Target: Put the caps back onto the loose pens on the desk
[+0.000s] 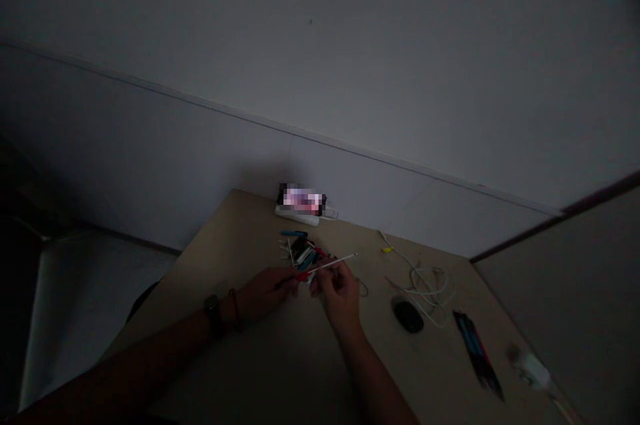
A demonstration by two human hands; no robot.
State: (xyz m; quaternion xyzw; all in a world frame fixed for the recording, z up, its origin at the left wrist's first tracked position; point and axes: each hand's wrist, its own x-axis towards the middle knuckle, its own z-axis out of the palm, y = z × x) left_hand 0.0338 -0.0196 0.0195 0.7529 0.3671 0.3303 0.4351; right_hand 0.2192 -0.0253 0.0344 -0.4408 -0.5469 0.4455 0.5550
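Note:
My left hand (274,286), with a dark watch and a band at its wrist, is closed on a slim red pen part (303,275). From that part a long thin pale stick, which looks like a pen refill (333,264), runs up to the right. My right hand (340,291) is closed, its thumb and fingers pinching around the refill's middle. Just beyond both hands lies a loose pile of pen parts (301,253), in black, white, blue and red. A blue pen piece (293,233) lies at its far edge. Dim light hides the fine detail.
A phone (301,199), its screen blurred out, leans over a white power strip (297,215) by the wall. To the right on the table (200,258) are a coiled white cable (430,288), a black mouse (407,315) and a bundle of pens (477,351).

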